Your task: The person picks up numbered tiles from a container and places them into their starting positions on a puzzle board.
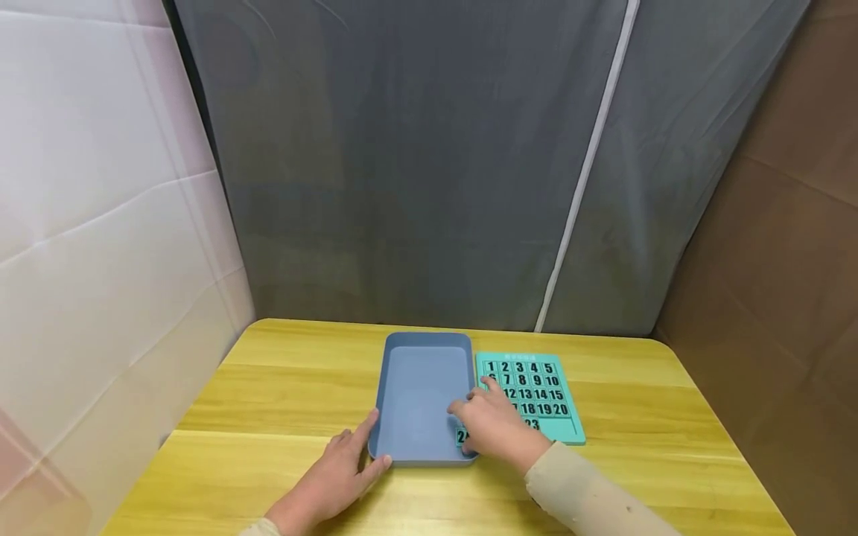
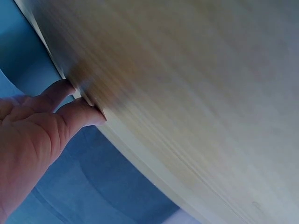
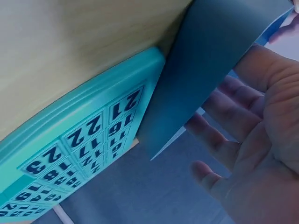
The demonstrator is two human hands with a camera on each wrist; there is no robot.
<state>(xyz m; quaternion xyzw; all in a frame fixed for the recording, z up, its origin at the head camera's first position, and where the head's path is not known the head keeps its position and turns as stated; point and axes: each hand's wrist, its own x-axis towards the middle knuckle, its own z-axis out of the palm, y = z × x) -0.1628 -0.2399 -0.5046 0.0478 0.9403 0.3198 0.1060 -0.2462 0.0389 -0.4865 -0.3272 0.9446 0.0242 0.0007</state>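
My left hand [image 1: 338, 473] rests against the near left corner of a blue-grey tray [image 1: 418, 394], its fingers along the left wall. In the left wrist view the thumb [image 2: 81, 114] presses at the tray's edge. My right hand [image 1: 494, 424] reaches over the tray's right rim and pinches a turquoise number tile [image 1: 460, 437] inside the near right part. A 2 shows on it; the thumb covers the rest. The right wrist view hides this tile behind the tray wall [image 3: 201, 65]. Beside the tray lies a turquoise number board [image 1: 570, 432], partly under my right hand.
Rows of numbered tiles fill most of the board; tile 23 [image 3: 43, 161] sits in its bottom row with plain turquoise beside it. The yellow wooden table [image 1: 268, 394] has rounded far corners. Grey cloth [image 1: 415, 164] hangs behind, with white and brown cloth at the sides.
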